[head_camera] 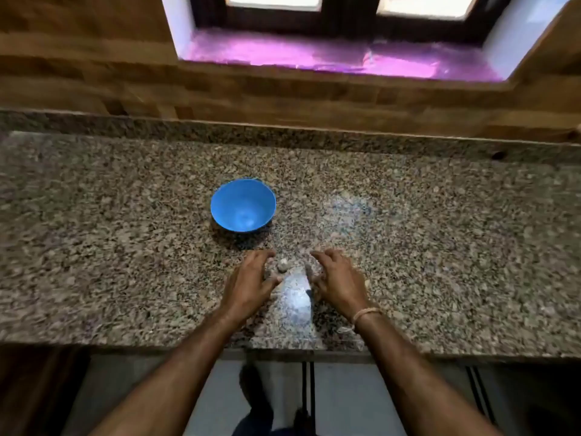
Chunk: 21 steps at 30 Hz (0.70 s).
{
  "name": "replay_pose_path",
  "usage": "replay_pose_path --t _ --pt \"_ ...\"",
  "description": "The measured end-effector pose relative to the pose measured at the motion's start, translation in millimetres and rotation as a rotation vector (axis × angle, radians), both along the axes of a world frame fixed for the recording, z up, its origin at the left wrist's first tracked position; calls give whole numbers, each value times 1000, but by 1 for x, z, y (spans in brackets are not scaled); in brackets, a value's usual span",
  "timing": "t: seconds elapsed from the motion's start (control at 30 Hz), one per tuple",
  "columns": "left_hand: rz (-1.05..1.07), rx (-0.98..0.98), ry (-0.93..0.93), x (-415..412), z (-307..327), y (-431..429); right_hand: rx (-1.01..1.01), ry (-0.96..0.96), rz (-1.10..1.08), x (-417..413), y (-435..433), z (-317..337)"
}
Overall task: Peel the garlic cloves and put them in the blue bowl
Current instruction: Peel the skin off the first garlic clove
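Note:
A blue bowl [243,204] stands on the speckled granite counter [125,247], a pale spot showing on its bottom that may be a clove or glare. A small pale garlic piece [282,264] lies on the counter between my hands, below and right of the bowl. My left hand [251,280] rests palm down just left of the garlic, fingers spread, holding nothing. My right hand [338,280] hovers right of it, fingers apart; a dark thin object near its thumb is too blurred to identify.
A brown tiled wall [283,96] rises behind the counter, with a window sill [314,55] lit pink above it. The counter's front edge [283,350] runs just below my wrists. A cord bracelet circles my right wrist.

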<state>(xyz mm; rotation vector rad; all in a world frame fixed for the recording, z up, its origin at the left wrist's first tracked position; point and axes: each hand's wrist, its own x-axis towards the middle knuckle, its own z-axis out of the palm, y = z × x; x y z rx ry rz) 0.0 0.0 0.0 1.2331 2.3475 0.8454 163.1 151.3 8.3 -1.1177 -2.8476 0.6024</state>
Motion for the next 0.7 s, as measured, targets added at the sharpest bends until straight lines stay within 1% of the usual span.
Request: replay_pose_path --t 0.13,0.2,0.27,0.3,0.37,0.4,0.47,0.53,0.57,0.6,0.63,0.67,0.7 --pt "-73 -33 -61 -4 -20 25 -33 -244 15 -23 3 -24" --pt "-73 2 -40 0 -28 32 -50 -263 -6 -26 3 -29" --pt "-53 37 -20 -3 -35 38 -69 -244 -33 -29 5 -30" --pt "-38 37 -50 -2 -37 41 -73 -244 -43 -28 5 -30" --pt "50 62 -208 -2 -37 46 -93 -233 -67 -28 5 -29" --pt "124 88 -336 -3 -36 47 -99 -214 -74 -28 3 -29" --pt "298 131 -690 -5 -32 48 -117 -176 -103 -29 2 -30" --pt "423 181 -1016 -7 -26 50 -152 -106 -139 -29 2 -31" --pt "467 227 -1138 -6 -22 49 -252 -3 -161 -29 3 -30" --pt "498 284 -1233 -6 -15 49 -420 157 -195 -31 4 -25" --pt "521 332 -1298 -4 -9 49 -629 341 -232 -35 2 -20" --pt "531 364 -1334 -3 -1 49 -807 477 -258 -39 -2 -11" --pt "536 372 -1326 -1 5 48 -913 569 -282 -44 -6 -4"
